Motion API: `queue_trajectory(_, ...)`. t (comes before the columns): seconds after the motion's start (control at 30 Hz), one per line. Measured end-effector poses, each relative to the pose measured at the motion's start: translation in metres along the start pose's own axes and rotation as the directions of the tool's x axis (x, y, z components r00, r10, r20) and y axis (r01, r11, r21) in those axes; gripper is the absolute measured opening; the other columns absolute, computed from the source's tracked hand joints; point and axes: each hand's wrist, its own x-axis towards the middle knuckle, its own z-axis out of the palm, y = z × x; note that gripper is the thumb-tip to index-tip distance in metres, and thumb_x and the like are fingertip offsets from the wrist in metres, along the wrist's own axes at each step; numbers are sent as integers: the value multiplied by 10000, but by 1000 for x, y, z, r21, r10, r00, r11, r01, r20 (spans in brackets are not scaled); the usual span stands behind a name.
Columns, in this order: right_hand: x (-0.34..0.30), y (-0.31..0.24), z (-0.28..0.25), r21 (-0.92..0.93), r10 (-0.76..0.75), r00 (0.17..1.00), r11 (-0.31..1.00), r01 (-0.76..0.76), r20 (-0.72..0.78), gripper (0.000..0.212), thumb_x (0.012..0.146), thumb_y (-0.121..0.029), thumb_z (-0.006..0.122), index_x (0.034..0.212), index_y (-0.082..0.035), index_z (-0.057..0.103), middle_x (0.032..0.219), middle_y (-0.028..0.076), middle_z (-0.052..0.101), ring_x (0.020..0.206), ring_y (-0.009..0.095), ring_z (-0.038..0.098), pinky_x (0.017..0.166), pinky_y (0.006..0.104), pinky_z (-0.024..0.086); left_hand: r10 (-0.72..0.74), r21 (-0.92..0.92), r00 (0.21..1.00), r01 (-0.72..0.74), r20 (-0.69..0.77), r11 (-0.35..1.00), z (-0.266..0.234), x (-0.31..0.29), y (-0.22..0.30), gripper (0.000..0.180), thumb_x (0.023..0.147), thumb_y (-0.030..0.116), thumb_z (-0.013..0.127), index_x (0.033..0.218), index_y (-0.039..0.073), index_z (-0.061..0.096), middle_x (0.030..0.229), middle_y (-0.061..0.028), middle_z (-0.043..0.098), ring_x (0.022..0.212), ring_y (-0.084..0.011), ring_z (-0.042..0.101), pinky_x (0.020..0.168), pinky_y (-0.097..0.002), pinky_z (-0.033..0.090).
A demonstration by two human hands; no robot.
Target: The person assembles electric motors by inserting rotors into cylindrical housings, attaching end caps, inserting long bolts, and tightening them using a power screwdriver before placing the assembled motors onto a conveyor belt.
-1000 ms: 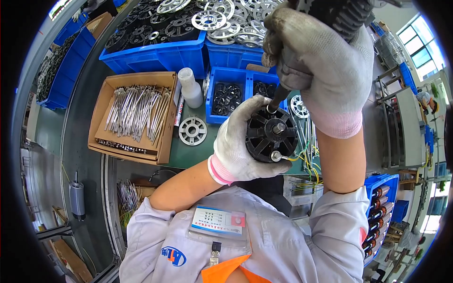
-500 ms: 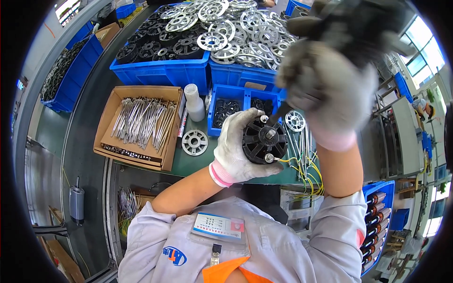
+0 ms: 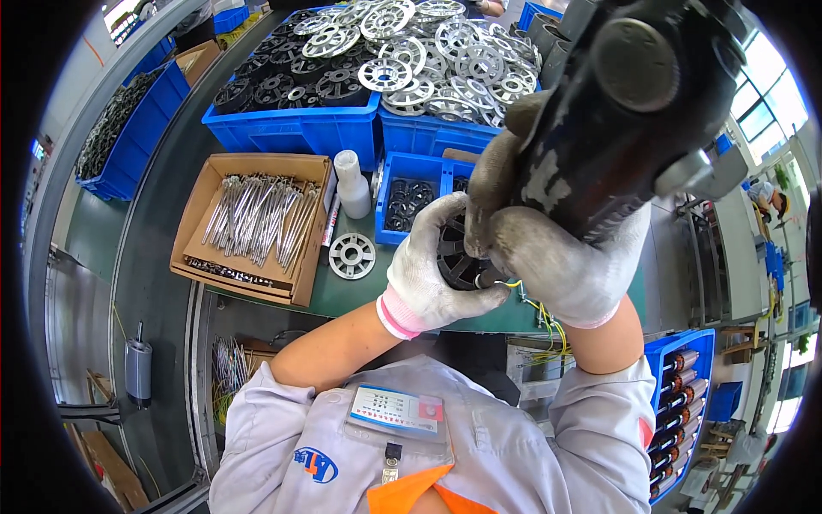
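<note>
My left hand (image 3: pixel 425 272), in a white glove with a pink cuff, is wrapped round the black ribbed end of a motor (image 3: pixel 455 262). Above it my right hand (image 3: pixel 561 270), in a soiled white glove, grips a black power driver (image 3: pixel 621 128). The driver's socket end meets the near side of the motor's end face, where a yellow wire comes out. Most of that face is hidden behind my right hand and the tool. A silver spoked end cover (image 3: pixel 352 256) lies flat on the green bench, left of my left hand.
A cardboard box (image 3: pixel 195 206) of long metal bolts stands at the left, beside a white plastic bottle (image 3: pixel 352 193). Blue bins (image 3: pixel 295 133) heaped with black and silver end covers fill the back. A blue crate (image 3: pixel 706 347) of copper-wound rotors sits low at the right.
My right hand has brought the driver down and nearer, from the motor's far bolt to the near one by the yellow wire. My left hand has kept its hold in place.
</note>
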Motion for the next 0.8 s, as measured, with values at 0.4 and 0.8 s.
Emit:
queue_trajectory(0.4,-5,6,-1,-18,-87,995,996,87,46,608,605,152,607,1179,27,448,947,114,593,826,171,611,717,301,516,78,123,995,-71,-55,990,1,0,14,1008,488,300,829,1303,9,313,1187,-176,513,1060,-285,561,895,-372,461)
queue_trajectory(0.8,-10,11,-16,331,33,996,944,-4,-83,678,740,-54,688,1308,7,321,1093,199,542,644,149,569,487,259,480,190,101,978,-181,-89,978,7,-1,-2,997,549,315,823,1334,3,294,1228,-207,469,1142,-335,490,980,-369,390)
